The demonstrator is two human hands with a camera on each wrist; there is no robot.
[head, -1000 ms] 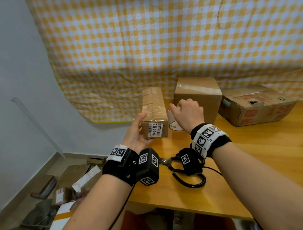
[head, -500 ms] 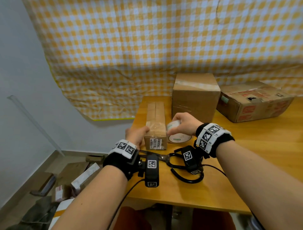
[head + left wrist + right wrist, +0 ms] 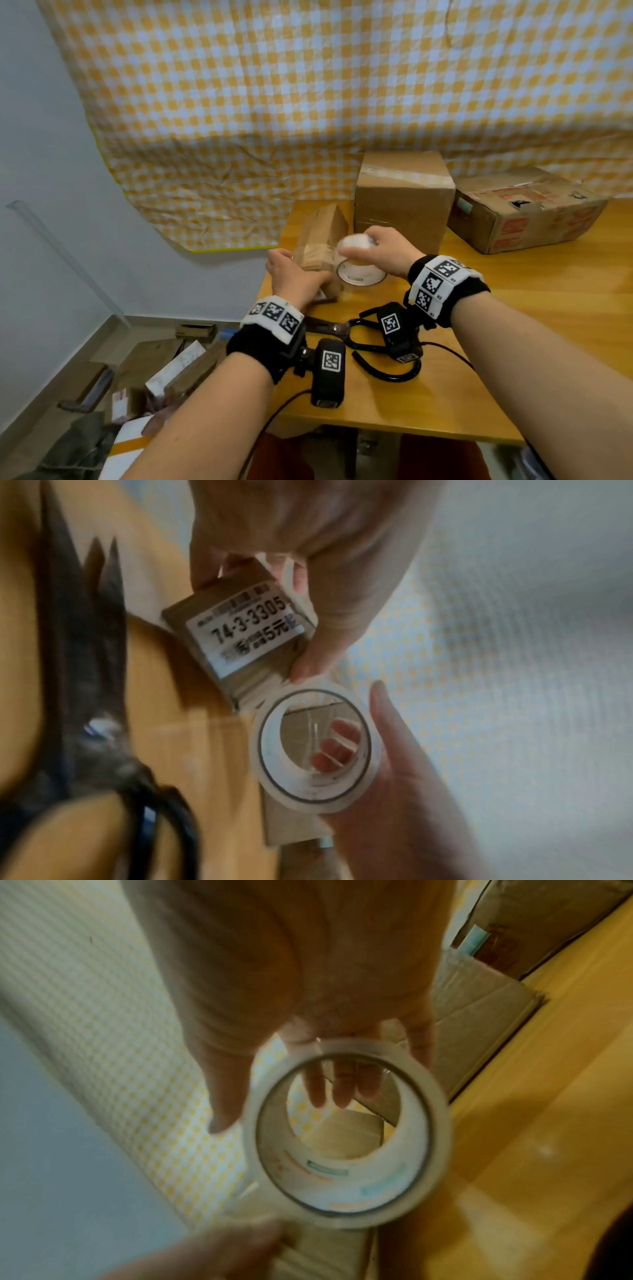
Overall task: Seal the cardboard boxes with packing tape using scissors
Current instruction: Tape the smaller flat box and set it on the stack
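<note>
Cardboard, narrow and long: the small box (image 3: 320,246) is lain on the wooden table (image 3: 513,308) at its left edge, label end toward the camera, and is grasped at that near end by the left hand (image 3: 294,277), thumb on one side and fingers on the other in the left wrist view (image 3: 246,631). Just right of it, touching its near corner, the tape roll (image 3: 358,255) is gripped by the right hand (image 3: 383,251), fingers curled through the core (image 3: 346,1134). Below, black scissors (image 3: 363,339) are lain flat on the table, partly hidden by the wrist cameras. Behind the roll a taped cube box (image 3: 404,198) is stood upright. Farthest right, a flat printed box (image 3: 524,212) is set against the yellow checked cloth (image 3: 308,102).
</note>
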